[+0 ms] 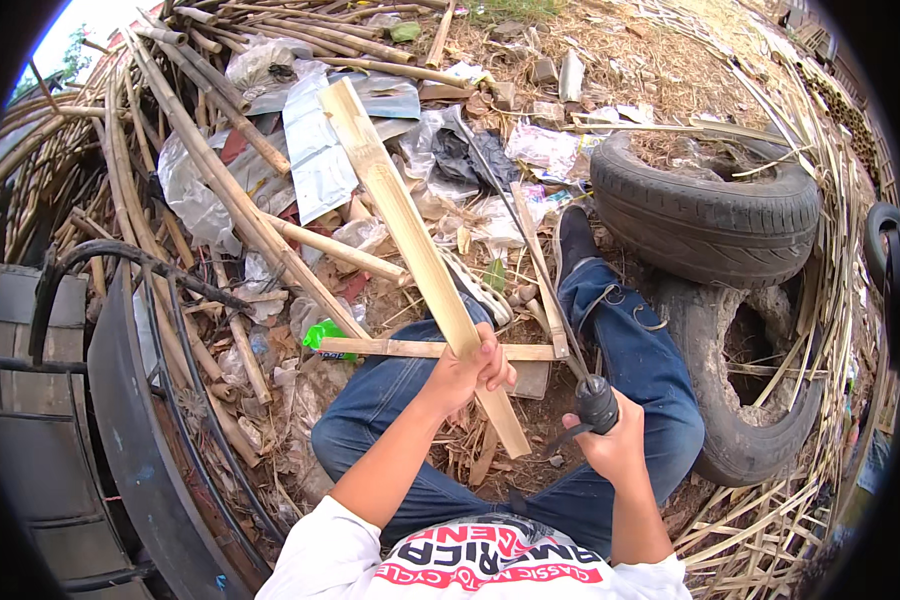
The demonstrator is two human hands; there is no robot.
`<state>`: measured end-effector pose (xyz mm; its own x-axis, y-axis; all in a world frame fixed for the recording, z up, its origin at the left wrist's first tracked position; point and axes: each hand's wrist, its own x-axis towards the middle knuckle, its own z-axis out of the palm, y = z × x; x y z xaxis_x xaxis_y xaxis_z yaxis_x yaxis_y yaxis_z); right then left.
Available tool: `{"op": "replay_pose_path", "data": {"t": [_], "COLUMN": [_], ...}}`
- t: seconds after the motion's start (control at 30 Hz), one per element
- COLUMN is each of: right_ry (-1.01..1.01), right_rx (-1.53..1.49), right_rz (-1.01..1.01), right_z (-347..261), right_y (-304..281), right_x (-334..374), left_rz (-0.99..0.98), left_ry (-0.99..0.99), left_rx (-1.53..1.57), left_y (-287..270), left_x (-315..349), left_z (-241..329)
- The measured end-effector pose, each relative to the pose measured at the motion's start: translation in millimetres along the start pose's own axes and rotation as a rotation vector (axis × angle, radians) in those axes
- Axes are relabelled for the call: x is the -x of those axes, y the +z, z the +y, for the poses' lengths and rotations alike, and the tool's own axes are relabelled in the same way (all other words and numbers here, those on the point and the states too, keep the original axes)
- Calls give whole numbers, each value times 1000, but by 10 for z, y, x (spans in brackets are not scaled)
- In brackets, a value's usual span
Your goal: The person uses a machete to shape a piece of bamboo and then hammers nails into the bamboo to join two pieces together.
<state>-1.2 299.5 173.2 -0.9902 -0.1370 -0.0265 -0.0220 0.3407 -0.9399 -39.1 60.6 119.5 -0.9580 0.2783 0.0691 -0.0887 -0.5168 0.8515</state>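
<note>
My left hand (468, 372) is closed round a long, flat split bamboo slat (400, 215). The slat slants from the upper left down between my knees, its pale inner face showing. In my right hand (618, 445) is the black-wrapped handle (597, 404) of a long, thin-bladed knife (518, 212), its blade pointing away and up to the left. Below the slat, a narrow bamboo crosspiece (420, 349) lies across, meeting an upright bamboo strip (538, 262) near the knife's handle. The slat and blade are apart.
Two worn tyres (705, 205) are stacked at the right, beside bundled bamboo strips (760, 530). Bamboo poles (220, 190) pile up at the left, near a black metal-framed chair (160, 420). Plastic litter (320, 150) covers the ground ahead. My legs (630, 360) are bent around the work.
</note>
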Motion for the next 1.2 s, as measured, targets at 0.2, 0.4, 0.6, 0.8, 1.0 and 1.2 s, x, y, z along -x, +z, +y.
{"op": "replay_pose_path", "data": {"t": [0.2, 0.4, 0.6, 0.8, 1.0, 1.2], "right_ry": [-109, 82, 156, 32, -125, -316], "right_rx": [60, -150, -197, -55, 217, 523], "right_rz": [57, 84, -21, 22, 124, 180], "right_z": [107, 243, 194, 222, -70, -324], "right_y": [330, 501, 510, 463, 170, -454], "right_x": [121, 42, -225, -355, -536, -745], "left_rz": [253, 306, 222, 78, -91, 25], "left_ry": [250, 245, 271, 258, -300, 256], "left_rx": [-213, -398, -328, -477, -870, -1175], "left_y": [-125, 90, 163, 209, 297, 631], "left_x": [119, 194, 233, 241, 426, 870], "left_z": [-201, -414, -580, -444, -41, 1403]}}
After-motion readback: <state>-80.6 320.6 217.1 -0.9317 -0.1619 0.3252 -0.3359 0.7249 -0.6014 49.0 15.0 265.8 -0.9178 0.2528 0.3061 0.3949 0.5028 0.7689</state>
